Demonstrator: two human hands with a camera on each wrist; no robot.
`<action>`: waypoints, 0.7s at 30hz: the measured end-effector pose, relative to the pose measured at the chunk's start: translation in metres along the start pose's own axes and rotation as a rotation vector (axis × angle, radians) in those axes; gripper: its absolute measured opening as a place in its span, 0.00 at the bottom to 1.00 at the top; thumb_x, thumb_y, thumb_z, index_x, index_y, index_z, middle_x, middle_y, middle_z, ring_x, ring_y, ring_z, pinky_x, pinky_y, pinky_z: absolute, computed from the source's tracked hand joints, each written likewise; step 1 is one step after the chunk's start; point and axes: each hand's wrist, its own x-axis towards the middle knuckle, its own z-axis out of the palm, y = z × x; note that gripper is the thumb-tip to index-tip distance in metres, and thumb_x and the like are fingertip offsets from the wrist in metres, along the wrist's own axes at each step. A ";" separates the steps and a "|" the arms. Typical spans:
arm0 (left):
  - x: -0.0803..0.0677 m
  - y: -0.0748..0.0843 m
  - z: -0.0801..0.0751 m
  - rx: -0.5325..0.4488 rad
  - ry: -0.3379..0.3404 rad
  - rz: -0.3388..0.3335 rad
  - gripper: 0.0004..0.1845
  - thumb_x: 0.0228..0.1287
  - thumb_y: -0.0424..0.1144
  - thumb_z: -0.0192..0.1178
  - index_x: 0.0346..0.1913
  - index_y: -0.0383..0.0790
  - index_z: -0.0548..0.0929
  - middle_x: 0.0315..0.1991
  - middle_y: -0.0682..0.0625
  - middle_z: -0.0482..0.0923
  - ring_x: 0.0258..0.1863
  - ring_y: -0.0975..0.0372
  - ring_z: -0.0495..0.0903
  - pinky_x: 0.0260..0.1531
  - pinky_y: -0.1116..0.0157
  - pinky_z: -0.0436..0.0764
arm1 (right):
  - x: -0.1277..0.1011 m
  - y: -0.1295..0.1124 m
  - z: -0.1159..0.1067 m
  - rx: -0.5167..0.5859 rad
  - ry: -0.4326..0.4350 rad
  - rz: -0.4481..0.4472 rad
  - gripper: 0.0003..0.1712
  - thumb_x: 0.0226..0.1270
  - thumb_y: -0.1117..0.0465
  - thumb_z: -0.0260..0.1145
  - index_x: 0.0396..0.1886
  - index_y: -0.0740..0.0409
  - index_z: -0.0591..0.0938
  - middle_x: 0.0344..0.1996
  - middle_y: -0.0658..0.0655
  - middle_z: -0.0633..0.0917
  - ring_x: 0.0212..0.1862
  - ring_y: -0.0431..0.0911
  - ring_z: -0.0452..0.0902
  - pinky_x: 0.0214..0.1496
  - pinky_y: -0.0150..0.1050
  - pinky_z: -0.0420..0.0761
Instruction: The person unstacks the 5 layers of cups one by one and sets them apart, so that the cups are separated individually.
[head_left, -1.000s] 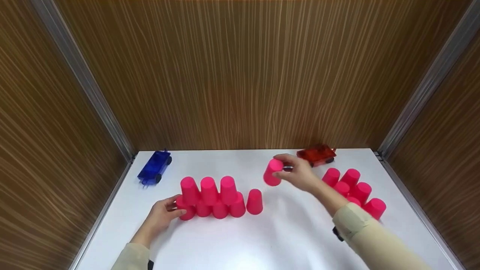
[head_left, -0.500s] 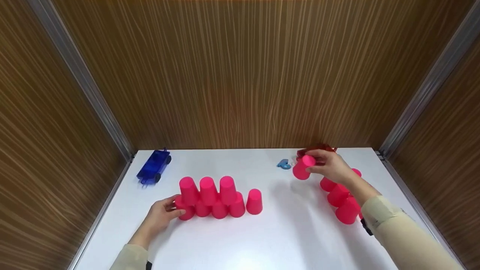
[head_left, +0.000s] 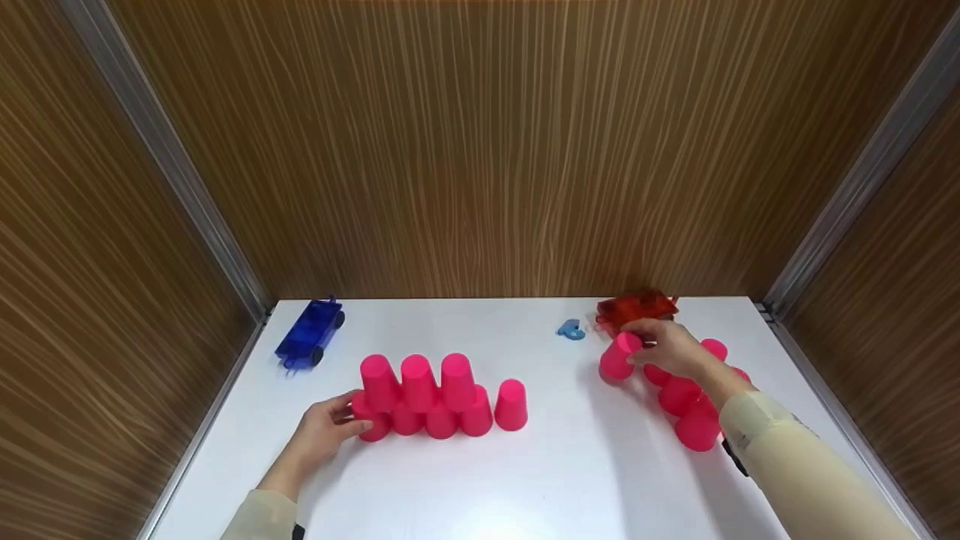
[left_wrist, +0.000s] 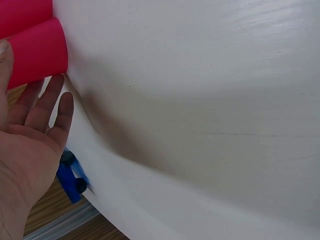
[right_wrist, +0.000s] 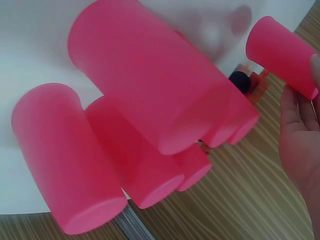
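In the head view, a row of pink cups turned upside down stands left of centre, with three more cups (head_left: 418,381) stacked on top. My left hand (head_left: 319,431) holds the leftmost bottom cup (head_left: 373,424), thumb at the near side and fingers behind it; the left wrist view shows the fingers spread along that cup (left_wrist: 37,52). A single cup (head_left: 511,405) stands just right of the row. On the right, my right hand (head_left: 666,347) pinches another pink cup (head_left: 618,358), slightly tilted, low over the table. Beside it stand several more cups (head_left: 699,426), partly hidden by my forearm.
A blue toy car (head_left: 309,334) lies at the back left of the white table (head_left: 420,487). At the back right, a transparent red toy car (head_left: 637,307) sits behind my right hand. Left of it lies a small light-blue piece (head_left: 571,330). Wood-grain walls enclose the table.
My right hand has carried its cup from near the centre to the right, then slightly lower and nearer the cup group. The light-blue piece has come into sight. My left hand has stayed put.
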 end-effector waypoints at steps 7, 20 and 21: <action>0.000 0.000 0.000 0.007 -0.002 -0.008 0.36 0.66 0.37 0.75 0.75 0.36 0.76 0.62 0.40 0.84 0.63 0.45 0.83 0.59 0.53 0.85 | 0.003 0.006 0.002 0.009 -0.010 0.034 0.45 0.62 0.58 0.83 0.78 0.52 0.74 0.68 0.63 0.76 0.68 0.64 0.70 0.66 0.56 0.81; 0.000 0.000 0.001 0.006 0.006 -0.009 0.36 0.67 0.38 0.75 0.75 0.37 0.76 0.62 0.41 0.84 0.62 0.47 0.83 0.60 0.53 0.84 | 0.008 0.012 0.006 0.000 -0.009 0.056 0.47 0.60 0.56 0.84 0.78 0.51 0.74 0.67 0.63 0.76 0.69 0.65 0.69 0.68 0.59 0.80; 0.001 0.001 0.001 0.005 0.006 -0.010 0.36 0.67 0.38 0.75 0.75 0.37 0.76 0.63 0.42 0.84 0.62 0.47 0.83 0.60 0.53 0.84 | 0.009 0.012 0.007 -0.003 -0.009 0.060 0.47 0.60 0.56 0.84 0.78 0.51 0.74 0.67 0.63 0.76 0.69 0.64 0.69 0.68 0.60 0.79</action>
